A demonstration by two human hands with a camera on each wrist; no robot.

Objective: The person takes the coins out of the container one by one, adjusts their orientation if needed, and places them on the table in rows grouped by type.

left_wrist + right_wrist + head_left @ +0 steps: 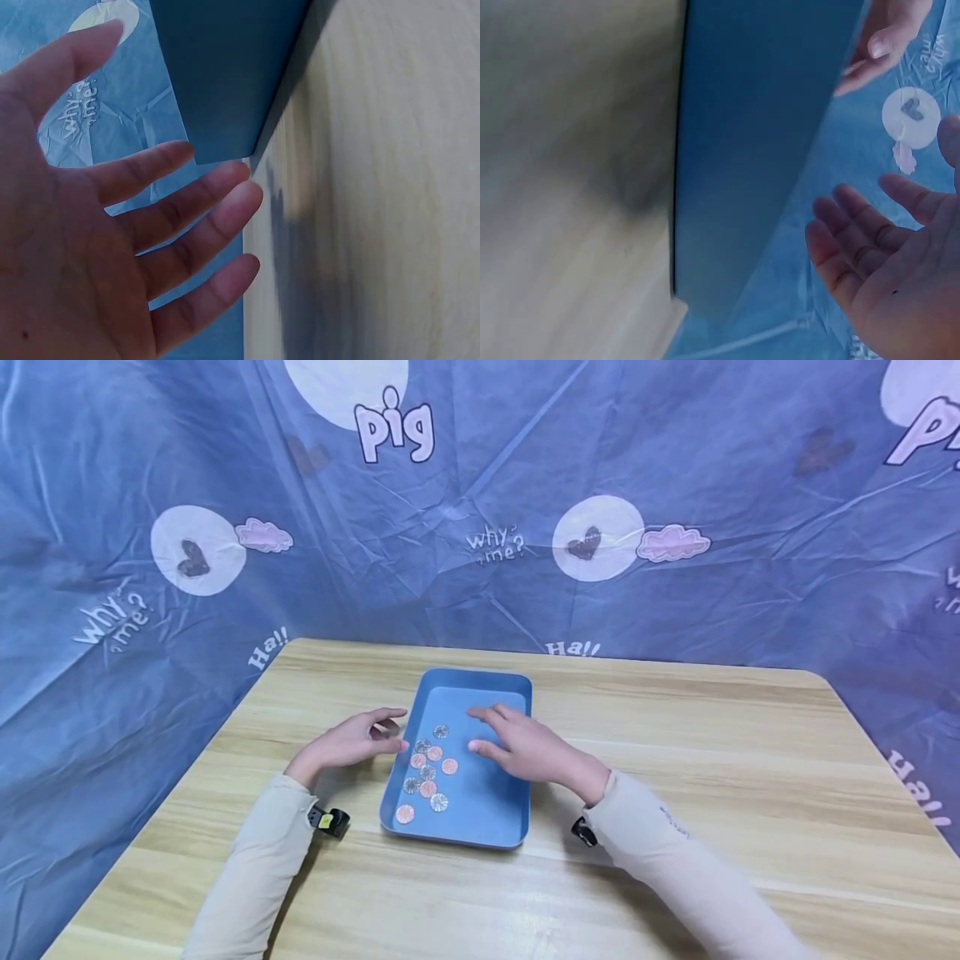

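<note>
Copper-coloured and silvery discs (427, 789) lie in the left half of the blue tray (476, 806). Fingers loosely extended, the left hand (347, 742) is at its left rim, the right hand (534, 748) over its right side.

- The right hand (900, 277) sits at four o'clock, palm showing, fingers apart and slightly bent, pointing towards ten o'clock; its thumb is cut off at the view's edge, near three.
- The tray (739, 135) shows its blue side wall, running from twelve o'clock down past the centre to a corner near seven. The right hand's fingertips are clear of it.
- The left hand (892, 34) appears between one and two o'clock, partly hidden behind the tray.
- The surface (555, 225) fills nine o'clock, with a blurred shadow (634, 176) beside the tray.
- The cloth (780, 300) is blue; between two and three o'clock it carries a white circle (897, 112) with a dark heart (913, 109), and a pink cloud (904, 158) near three.
</note>
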